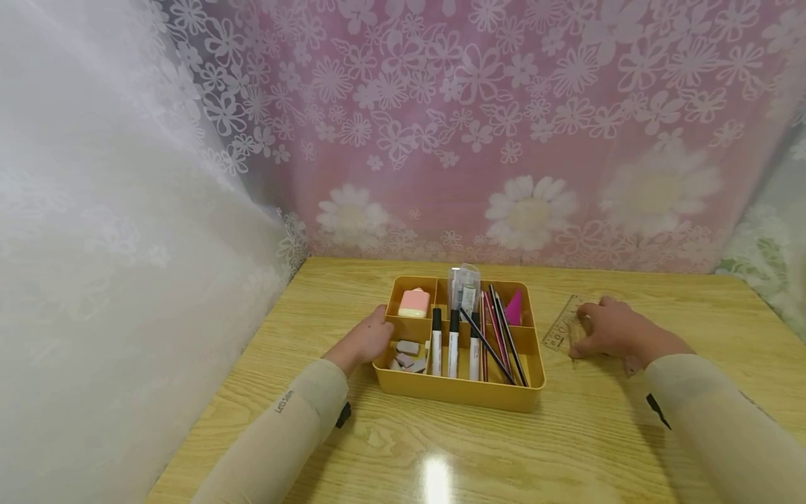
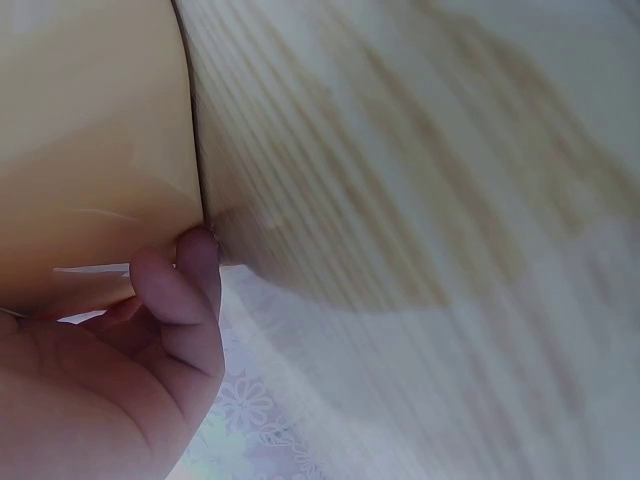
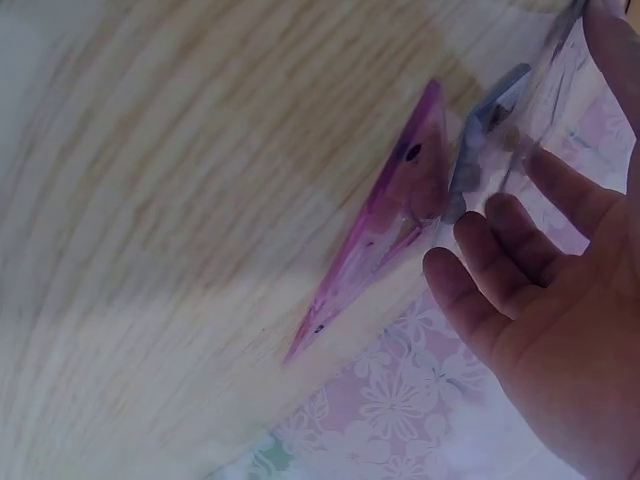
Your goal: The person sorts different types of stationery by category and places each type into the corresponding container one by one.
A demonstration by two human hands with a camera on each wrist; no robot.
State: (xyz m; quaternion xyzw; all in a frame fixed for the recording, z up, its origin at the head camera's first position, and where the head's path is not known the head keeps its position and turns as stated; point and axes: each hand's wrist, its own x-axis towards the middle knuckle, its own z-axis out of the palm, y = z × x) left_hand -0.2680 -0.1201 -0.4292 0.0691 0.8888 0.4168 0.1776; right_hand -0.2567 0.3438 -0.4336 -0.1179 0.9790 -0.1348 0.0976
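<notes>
A yellow compartment tray (image 1: 456, 397) stands on the wooden table. My left hand (image 1: 373, 336) grips its left side, with thumb and finger curled at the tray's edge in the left wrist view. To the right of the tray, my right hand (image 1: 611, 329) holds a clear ruler (image 1: 557, 334) between thumb and fingers, low over the table. Beside those fingers in the right wrist view are a pink see-through set square (image 3: 375, 210) and a clear bluish piece (image 3: 480, 140), whose kind I cannot tell. In the head view my right hand mostly hides both.
The tray holds an orange-pink case (image 1: 414, 302), several erasers (image 1: 408, 347), black-capped markers (image 1: 453, 350), pencils (image 1: 504, 336), a clear packet (image 1: 464, 283) and a magenta piece (image 1: 514, 308). A flowered curtain (image 1: 441, 140) hangs behind the table (image 1: 403, 448).
</notes>
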